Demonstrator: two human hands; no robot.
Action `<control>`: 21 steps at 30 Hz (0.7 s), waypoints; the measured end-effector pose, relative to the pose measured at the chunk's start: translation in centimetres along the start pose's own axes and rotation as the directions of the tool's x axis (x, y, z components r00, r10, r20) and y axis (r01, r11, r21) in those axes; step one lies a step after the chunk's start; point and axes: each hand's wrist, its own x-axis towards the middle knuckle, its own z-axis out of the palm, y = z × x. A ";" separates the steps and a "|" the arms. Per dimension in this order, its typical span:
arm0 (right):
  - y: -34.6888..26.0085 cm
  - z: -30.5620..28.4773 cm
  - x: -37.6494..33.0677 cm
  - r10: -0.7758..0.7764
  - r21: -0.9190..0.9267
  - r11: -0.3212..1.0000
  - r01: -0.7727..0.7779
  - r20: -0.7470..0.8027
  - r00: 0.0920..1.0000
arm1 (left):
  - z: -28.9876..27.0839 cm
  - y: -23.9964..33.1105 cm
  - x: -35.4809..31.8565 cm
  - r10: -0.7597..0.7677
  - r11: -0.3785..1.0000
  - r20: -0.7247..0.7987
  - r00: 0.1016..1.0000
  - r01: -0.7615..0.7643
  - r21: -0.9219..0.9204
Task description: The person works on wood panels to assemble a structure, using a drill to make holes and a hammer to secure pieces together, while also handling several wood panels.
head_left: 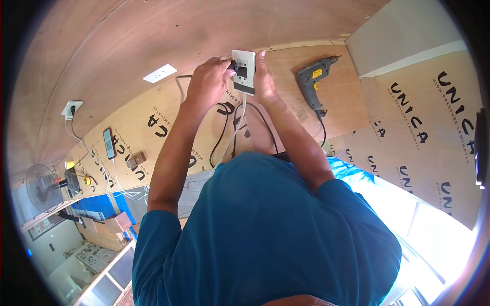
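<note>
- Fingers of the left hand pinch a black plug at a white socket plate; the right hand grips the plate's right edge.
- Plate stands upright against the plywood wall, white and black cords hanging below.
- Grey drill lies just right; white switch plate and phone sit left.

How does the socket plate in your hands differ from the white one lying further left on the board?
The held socket plate stands upright between the left hand and right hand, with a black plug and cables at it. The lying white plate rests flat, untouched, with nothing plugged in. Both are white rectangles.
</note>
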 end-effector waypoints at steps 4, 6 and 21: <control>-0.1 0.5 0.0 0.130 -0.055 0.989 -0.135 -0.080 0.988 | -0.5 0.6 -0.5 0.065 0.971 0.010 0.998 -0.065 0.228; -0.2 0.9 -0.1 0.060 -0.150 0.985 -0.080 -0.139 0.989 | -0.7 0.5 -0.7 0.085 0.956 0.051 0.995 -0.096 0.278; 0.3 1.8 -0.5 0.167 -0.286 0.921 -0.263 -0.318 0.933 | -1.8 0.9 1.1 0.109 0.876 0.305 0.946 -0.236 0.421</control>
